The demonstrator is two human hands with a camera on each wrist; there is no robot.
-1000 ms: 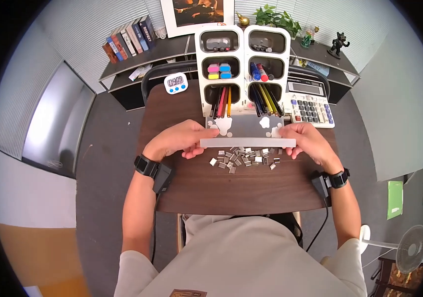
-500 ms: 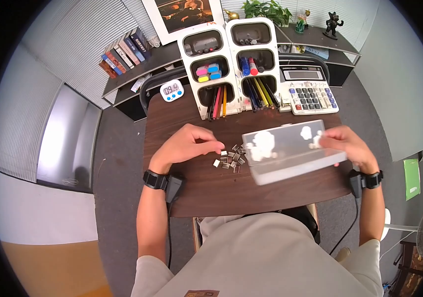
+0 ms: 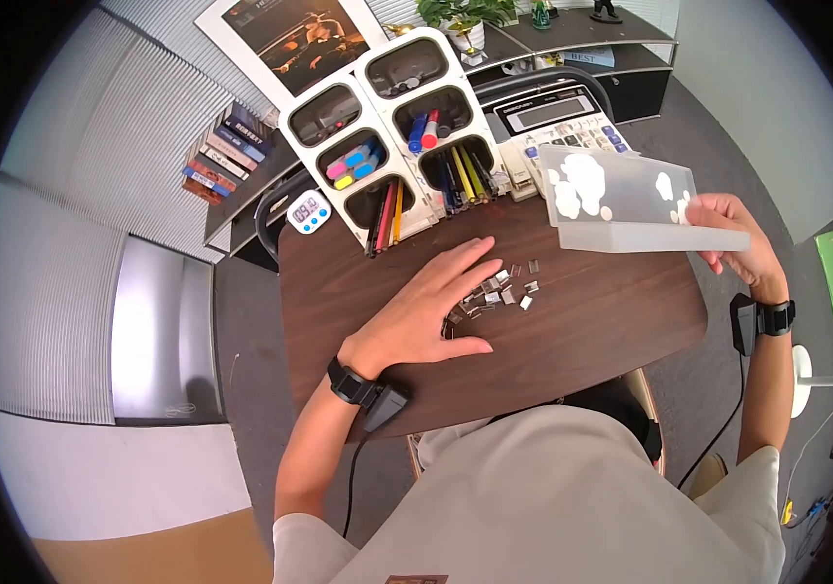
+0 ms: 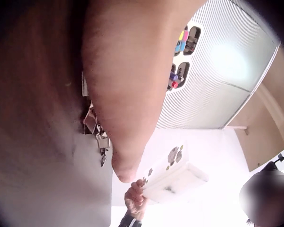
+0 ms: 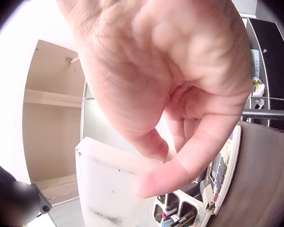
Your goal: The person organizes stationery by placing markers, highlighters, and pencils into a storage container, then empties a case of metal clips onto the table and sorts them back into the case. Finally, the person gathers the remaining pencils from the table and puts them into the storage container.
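My left hand (image 3: 416,311) is spread with straight fingers at the left side of a pile of small metal clips (image 3: 499,290) on the table. Thumb and fingers partly hide the pile. In the left wrist view, clips (image 4: 90,120) show beside the edge of that hand. Off to the right, my right hand (image 3: 736,238) grips the right end of a translucent plastic box (image 3: 626,185) with white patches, raised and tilted over the table's far right part. The right wrist view shows thumb and fingers pinching the box's (image 5: 113,179) edge.
A white desk organizer (image 3: 356,86) with pencils, markers and highlighters stands at the back of the table (image 3: 572,331). A timer (image 3: 308,211) sits on its left. On its right are a calculator (image 3: 582,127) and a small white stapler (image 3: 521,167).
Both hands held the box over the clips at first. The left hand let go and moved to the pile, spreading its fingers. The right hand carried the box away to the right, uncovering the clips.
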